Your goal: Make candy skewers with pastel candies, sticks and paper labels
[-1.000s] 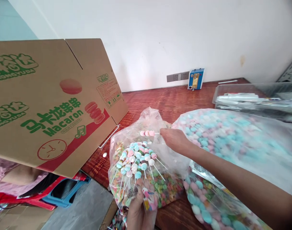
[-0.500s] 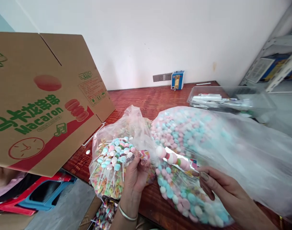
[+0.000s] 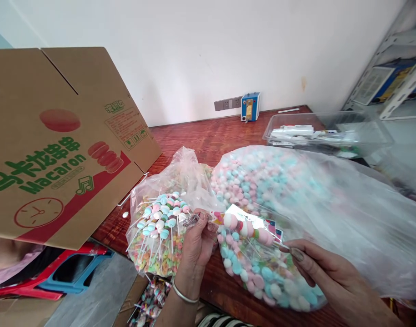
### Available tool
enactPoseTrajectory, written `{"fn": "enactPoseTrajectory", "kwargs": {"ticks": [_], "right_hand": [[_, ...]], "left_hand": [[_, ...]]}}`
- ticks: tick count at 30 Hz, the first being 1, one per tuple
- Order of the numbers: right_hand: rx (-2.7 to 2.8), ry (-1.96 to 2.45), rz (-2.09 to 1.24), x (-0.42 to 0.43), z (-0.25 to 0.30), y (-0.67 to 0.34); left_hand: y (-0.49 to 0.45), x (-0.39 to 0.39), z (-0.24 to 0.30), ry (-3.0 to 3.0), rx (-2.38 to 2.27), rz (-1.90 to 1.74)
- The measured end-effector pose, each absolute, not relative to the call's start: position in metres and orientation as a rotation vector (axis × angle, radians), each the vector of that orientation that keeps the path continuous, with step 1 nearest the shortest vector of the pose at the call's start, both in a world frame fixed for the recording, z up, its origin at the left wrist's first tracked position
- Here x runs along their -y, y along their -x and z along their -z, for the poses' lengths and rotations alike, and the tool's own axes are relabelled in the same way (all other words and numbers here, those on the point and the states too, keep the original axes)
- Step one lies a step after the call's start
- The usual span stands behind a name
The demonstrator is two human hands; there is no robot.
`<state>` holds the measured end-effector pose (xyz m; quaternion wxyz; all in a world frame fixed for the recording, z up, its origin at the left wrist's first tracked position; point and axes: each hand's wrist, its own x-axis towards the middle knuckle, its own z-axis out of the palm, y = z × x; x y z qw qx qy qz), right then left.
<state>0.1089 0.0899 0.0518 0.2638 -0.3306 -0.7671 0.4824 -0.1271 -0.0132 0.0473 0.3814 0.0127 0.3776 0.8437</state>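
Observation:
My right hand pinches the thin stick of a marshmallow skewer, with pink and white pieces and small red and green ones between. The skewer lies roughly level, its tip toward my left hand. Around or beside it is a clear printed wrapper; I cannot tell which. The fingers of my left hand are closed on the wrapper's pink and yellow end, by the skewer's tip. A dark, shiny bundle shows at those fingers, too small to name. Finished-looking skewers lie left of it on a bag of coloured rings.
A large clear bag of pastel marshmallows spreads across the right. Behind it stands a clear plastic bin. A cardboard box rises at the left. Below the table edge is a box of wrapped sweets. A small blue device stands by the wall.
The skewer's tip and my left fingers have come closer together. The wrapper's patterned end now reaches up to the skewer. The view has shifted slightly.

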Motion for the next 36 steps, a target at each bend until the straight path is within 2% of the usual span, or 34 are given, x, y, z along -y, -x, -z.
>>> {"fn": "enactPoseTrajectory", "kwargs": {"ticks": [11, 14, 20, 26, 30, 33, 34, 36], "right_hand": [[2.258, 0.787, -1.085, -0.091, -0.056, -0.127], [2.241, 0.823, -1.142, -0.086, -0.058, -0.125], [2.024, 0.943, -1.546, -0.067, -0.049, -0.119], [1.235, 0.961, -2.222, -0.031, -0.026, -0.098], [0.944, 0.837, -2.414, -0.019, -0.023, -0.083], [1.116, 0.827, -2.277, -0.018, -0.020, -0.079], [1.272, 0.828, -2.142, -0.019, -0.018, -0.079], [1.662, 0.792, -1.668, -0.023, -0.012, -0.081]], "left_hand": [[0.127, 0.009, -0.043, -0.263, -1.252, -2.070], [0.124, 0.007, -0.042, -0.340, -1.239, -2.053], [0.121, 0.002, -0.046, -0.388, -1.086, -2.024], [0.104, -0.015, -0.054, -0.091, -0.750, -2.038], [0.092, -0.027, -0.055, 0.059, -0.660, -2.020], [0.087, -0.033, -0.054, 0.160, -0.706, -2.017], [0.086, -0.034, -0.054, 0.180, -0.740, -2.021], [0.084, -0.036, -0.055, 0.212, -0.803, -2.022]]}}
